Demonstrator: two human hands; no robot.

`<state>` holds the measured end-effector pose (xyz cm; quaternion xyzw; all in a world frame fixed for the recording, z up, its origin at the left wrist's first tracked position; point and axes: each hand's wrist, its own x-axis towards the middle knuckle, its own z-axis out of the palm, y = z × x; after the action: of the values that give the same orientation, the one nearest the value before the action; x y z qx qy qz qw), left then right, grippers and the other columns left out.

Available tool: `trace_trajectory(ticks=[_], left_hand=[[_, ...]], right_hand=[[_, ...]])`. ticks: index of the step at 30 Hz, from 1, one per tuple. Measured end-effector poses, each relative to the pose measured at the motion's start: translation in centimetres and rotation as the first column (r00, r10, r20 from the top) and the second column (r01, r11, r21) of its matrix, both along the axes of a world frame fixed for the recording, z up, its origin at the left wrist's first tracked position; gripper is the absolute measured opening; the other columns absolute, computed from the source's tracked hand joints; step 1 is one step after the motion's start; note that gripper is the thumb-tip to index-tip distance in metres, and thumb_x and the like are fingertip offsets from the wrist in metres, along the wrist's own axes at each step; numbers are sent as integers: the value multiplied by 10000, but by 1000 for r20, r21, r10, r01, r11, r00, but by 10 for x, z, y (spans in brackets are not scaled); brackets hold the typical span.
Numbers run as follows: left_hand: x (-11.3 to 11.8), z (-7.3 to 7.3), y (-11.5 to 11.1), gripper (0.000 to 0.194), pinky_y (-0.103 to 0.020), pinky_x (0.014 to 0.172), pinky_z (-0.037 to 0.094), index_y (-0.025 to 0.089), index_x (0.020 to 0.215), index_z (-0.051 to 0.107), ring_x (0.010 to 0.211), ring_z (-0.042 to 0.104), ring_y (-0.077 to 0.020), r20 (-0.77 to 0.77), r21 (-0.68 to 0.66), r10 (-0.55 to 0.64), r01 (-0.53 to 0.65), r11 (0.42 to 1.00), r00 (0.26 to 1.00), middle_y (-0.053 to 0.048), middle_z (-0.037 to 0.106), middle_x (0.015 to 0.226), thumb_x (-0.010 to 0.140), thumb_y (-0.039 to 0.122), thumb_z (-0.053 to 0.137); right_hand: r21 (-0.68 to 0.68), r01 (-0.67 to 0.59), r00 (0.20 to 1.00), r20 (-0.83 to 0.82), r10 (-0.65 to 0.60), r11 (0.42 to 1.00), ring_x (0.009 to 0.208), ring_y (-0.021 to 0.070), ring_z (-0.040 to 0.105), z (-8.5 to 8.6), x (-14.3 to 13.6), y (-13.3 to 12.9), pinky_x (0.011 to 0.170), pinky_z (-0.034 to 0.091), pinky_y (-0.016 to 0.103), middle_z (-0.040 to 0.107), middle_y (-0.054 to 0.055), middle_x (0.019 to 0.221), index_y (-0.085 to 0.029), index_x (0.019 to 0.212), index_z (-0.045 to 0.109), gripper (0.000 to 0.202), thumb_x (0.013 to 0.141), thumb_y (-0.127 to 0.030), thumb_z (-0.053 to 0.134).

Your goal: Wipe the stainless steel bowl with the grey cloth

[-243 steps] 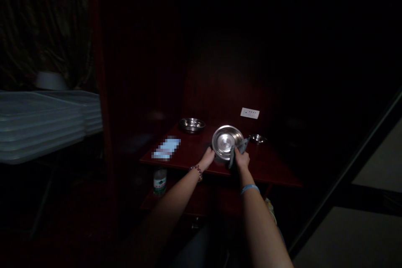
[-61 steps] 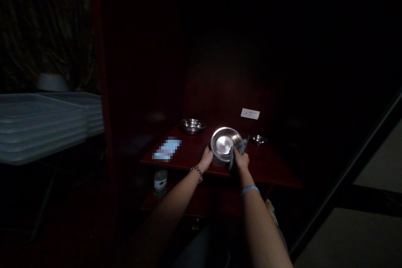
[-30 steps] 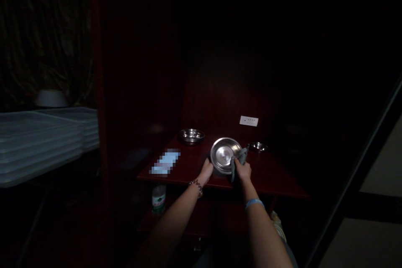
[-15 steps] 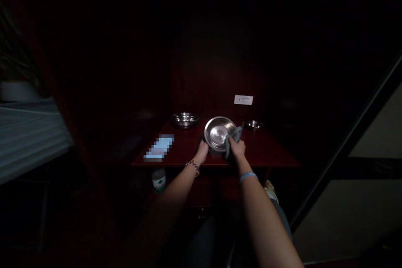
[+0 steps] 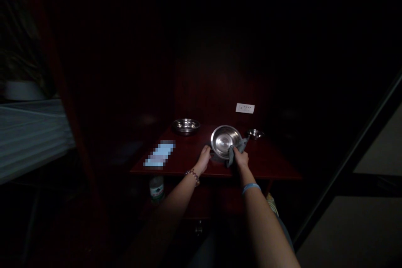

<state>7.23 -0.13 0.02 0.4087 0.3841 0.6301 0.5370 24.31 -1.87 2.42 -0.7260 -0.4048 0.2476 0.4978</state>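
Note:
A shiny metal bowl (image 5: 223, 139) is tilted with its inside towards me, just above the front of the dark red tabletop (image 5: 266, 163). At its lower left rim is my left hand (image 5: 203, 161), closed at the edge; its fingertips are partly hidden in shadow. My right hand (image 5: 241, 159) grips a grey cloth (image 5: 230, 157) against the bowl's right side, with the thumb over the rim. Part of the cloth sticks out past the hand to the upper right.
Several stacked metal bowls (image 5: 186, 126) stand at the back left, and a small metal bowl (image 5: 255, 134) at the back right. A blurred-out phone-like rectangle (image 5: 160, 154) lies at the left. Below the tabletop is a bottle (image 5: 156, 188). A white socket (image 5: 245, 108) is on the back wall.
The view has shifted, so everything sits a little lower. The bowl and the cloth in my right hand have moved slightly right, and my left hand is a little farther out at the rim.

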Motion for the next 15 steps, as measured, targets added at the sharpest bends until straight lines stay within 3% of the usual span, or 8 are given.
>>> trace_trajectory(ticks=[7,15], left_hand=[[3,7,-4,506,-426,971,489,184,1095,685,1142,622,-284,85,38,-91,88,995,992,-158,681,1243,882,612,521],[0,2,-2,335,-408,996,474,165,896,697,1049,648,-244,41,98,21,-25,995,999,-109,748,1035,783,479,699]], right_hand=[[71,-37,999,-13,38,997,1036,274,714,2,-1,1,895,545,308,749,180,1050,-73,1078,749,406,852,-396,654],[69,-30,1000,-6,31,997,978,257,730,2,2,2,824,561,277,760,171,996,-80,1049,758,389,839,-394,667]])
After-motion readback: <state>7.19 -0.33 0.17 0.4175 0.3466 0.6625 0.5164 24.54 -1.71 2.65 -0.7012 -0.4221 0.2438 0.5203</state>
